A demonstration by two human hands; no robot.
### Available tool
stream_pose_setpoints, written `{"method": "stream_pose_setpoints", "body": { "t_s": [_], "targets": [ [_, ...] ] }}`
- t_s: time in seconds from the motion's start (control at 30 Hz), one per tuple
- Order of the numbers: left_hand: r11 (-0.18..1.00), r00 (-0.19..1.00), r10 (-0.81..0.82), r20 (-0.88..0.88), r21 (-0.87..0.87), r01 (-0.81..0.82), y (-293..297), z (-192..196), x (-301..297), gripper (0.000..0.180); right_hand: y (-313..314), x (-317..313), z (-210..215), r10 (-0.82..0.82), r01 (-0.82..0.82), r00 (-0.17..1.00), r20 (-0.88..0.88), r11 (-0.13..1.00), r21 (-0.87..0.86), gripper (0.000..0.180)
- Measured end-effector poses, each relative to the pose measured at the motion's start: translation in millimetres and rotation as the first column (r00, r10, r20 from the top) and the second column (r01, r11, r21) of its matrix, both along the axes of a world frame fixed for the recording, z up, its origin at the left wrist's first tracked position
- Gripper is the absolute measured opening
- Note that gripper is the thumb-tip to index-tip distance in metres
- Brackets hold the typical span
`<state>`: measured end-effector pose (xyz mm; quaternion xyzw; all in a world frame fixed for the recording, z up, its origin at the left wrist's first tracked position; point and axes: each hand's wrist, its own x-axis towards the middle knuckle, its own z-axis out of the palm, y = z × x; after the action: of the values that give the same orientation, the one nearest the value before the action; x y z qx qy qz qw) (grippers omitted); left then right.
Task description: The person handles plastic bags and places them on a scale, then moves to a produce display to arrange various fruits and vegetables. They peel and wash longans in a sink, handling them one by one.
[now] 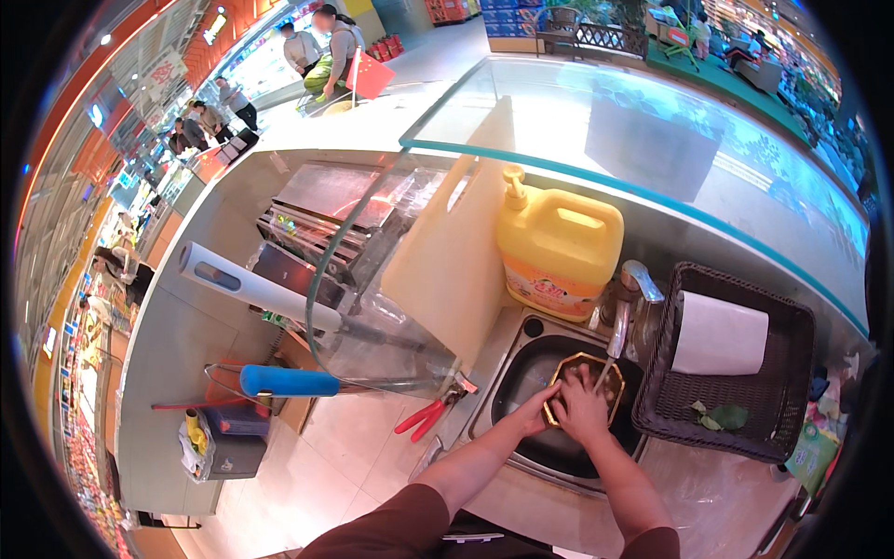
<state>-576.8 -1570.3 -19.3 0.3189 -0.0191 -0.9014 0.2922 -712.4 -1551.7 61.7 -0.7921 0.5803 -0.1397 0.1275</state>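
Note:
An octagonal dark tray with a gold rim is tilted over the black sink basin. My left hand grips its left edge, fingers closed on the rim. My right hand lies across the tray's inner face with its fingers spread. Just above it is the chrome faucet, and a thin stream of water falls from its spout onto the tray beside my right fingers. Parts of the tray are hidden under my hands.
A yellow pump jug stands behind the sink, beside a cream cutting board. To the right sits a dark woven basket with paper towels and leaves. Red-handled pliers lie left. A glass panel edges the counter.

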Motion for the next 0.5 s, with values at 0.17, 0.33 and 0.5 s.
{"method": "stream_pose_setpoints", "body": {
  "t_s": [0.17, 0.33, 0.5],
  "targets": [
    [1.0, 0.999, -0.031, -0.017, -0.002, 0.031, 2, 2, 6, 0.038, -1, -22, 5, -0.069, 0.071, 0.995, 0.071, 0.997, -0.016, 0.045],
    [1.0, 0.999, -0.027, 0.041, -0.006, 0.028, 0, 5, 5, 0.039, -1, -15, -2, -0.187, 0.191, 0.977, 0.106, 0.981, -0.03, 0.043],
    [0.999, 0.994, -0.023, 0.107, -0.023, 0.025, 4, 3, 20, 0.04, 6, -2, -13, -0.187, 0.177, 0.973, 0.132, 0.98, 0.087, 0.048]
  ]
}}
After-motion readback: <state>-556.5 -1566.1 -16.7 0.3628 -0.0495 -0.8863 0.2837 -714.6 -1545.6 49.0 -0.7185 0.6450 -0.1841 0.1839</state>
